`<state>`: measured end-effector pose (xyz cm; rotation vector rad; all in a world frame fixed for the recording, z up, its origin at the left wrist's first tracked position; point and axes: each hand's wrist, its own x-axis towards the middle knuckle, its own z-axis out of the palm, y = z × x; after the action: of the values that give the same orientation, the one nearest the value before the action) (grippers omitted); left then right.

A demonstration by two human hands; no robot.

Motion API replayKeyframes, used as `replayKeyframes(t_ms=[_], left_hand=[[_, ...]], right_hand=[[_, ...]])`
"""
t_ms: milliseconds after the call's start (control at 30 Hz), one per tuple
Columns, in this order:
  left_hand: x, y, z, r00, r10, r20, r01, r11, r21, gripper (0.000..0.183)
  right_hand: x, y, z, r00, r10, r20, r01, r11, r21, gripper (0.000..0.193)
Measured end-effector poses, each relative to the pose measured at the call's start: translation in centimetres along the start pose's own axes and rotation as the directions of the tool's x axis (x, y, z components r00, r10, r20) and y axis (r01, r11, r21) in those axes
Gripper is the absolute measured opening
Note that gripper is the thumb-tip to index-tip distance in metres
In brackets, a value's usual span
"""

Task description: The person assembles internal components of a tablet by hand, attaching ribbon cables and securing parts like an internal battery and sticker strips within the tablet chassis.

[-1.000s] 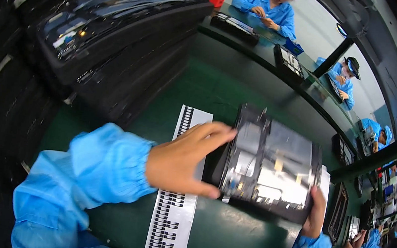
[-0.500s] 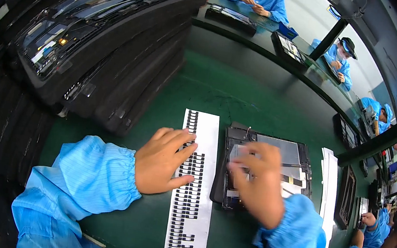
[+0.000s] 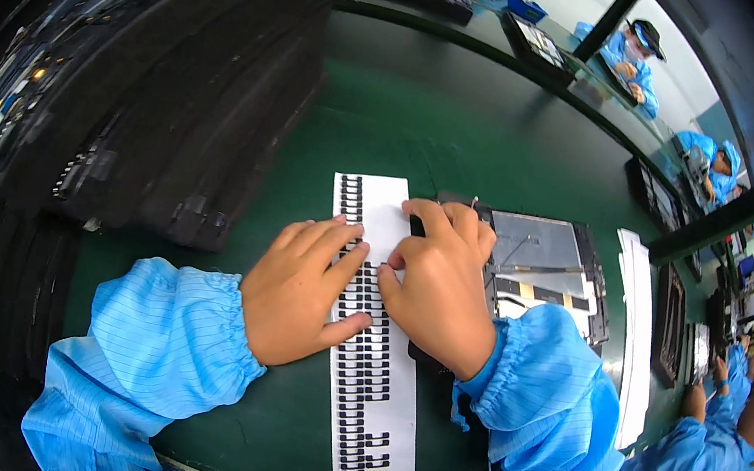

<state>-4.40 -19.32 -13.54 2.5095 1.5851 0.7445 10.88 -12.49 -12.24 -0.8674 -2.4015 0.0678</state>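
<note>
Green matting (image 3: 465, 142) covers the bench, and on it lies a long white sheet of black stickers (image 3: 369, 349), just left of a flat black panel (image 3: 549, 268). Right hand (image 3: 437, 286) curls over the sheet's upper part, fingertips (image 3: 418, 210) bunched, seemingly pinching a sticker. Left hand (image 3: 303, 288) lies flat, fingers slightly spread, pressing the sheet's left edge

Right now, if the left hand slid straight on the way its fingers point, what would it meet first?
The left hand lies flat on the white sticker sheet, fingers pointing up and to the right. Straight on, it would probably meet the right hand first, whose fingers pinch at the sheet just ahead.
</note>
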Motion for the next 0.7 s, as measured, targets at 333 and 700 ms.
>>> replayKeyframes(t_ms=[333,700], left_hand=[[0.9,1.2,-0.1,0.998,-0.013,0.056,0.011,0.999,0.033,0.058],[5.0,7.2,2.4,0.895,0.445,-0.018,-0.434,0.861,-0.265,0.039]], right_hand=[[-0.5,2.7,-4.2,0.991,0.135,0.021,-0.134,0.924,0.358,0.007],[-10.3,7.5,-12.9,0.775,0.526,0.351,-0.618,0.514,0.595,0.003]])
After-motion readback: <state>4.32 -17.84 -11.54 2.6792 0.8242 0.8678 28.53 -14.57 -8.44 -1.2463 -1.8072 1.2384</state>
